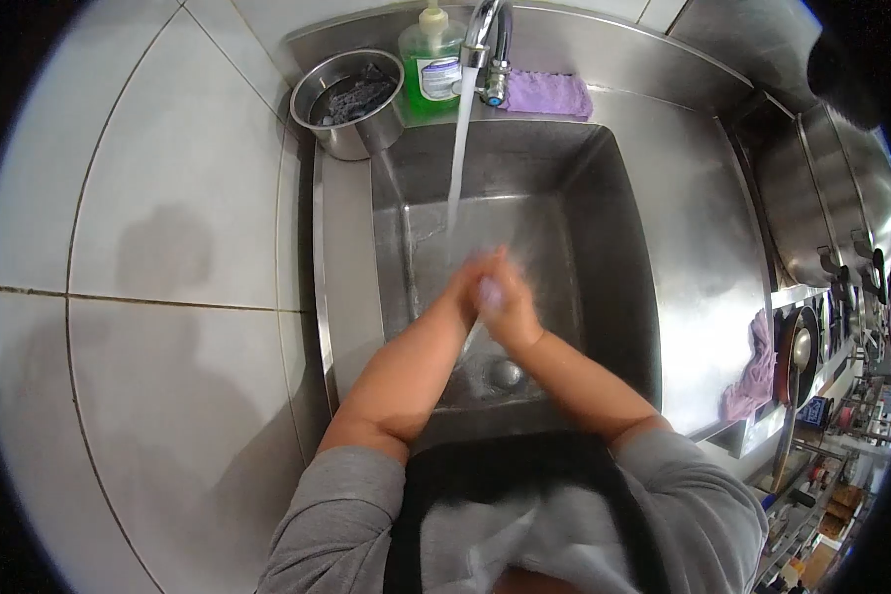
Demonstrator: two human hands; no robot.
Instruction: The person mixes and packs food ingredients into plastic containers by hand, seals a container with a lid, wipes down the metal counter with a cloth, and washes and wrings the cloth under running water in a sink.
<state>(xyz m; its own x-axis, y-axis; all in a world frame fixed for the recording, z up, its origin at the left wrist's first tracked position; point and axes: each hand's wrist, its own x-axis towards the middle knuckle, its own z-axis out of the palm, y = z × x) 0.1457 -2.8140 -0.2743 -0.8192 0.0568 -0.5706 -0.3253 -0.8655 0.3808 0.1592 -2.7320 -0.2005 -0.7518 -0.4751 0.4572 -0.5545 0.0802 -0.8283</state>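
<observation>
Over the stainless steel sink point(604, 228), my left hand point(473, 277) and my right hand point(513, 309) are pressed together. Motion blurs both of them, and their fingers cannot be told apart. A pale purplish patch shows between them, too smeared to identify. Water point(460, 148) runs from the chrome faucet point(477, 49) and falls just beyond my hands. Below them, at the near end of the basin, is a round metal drain fitting point(506, 373).
Behind the basin stand a metal pot point(366, 134) with dark contents, a green soap pump bottle point(427, 84) and a folded purple cloth point(547, 95). Another purple cloth point(752, 371) hangs at the counter's right edge. Large steel pots point(831, 188) and a pan point(797, 371) are further right.
</observation>
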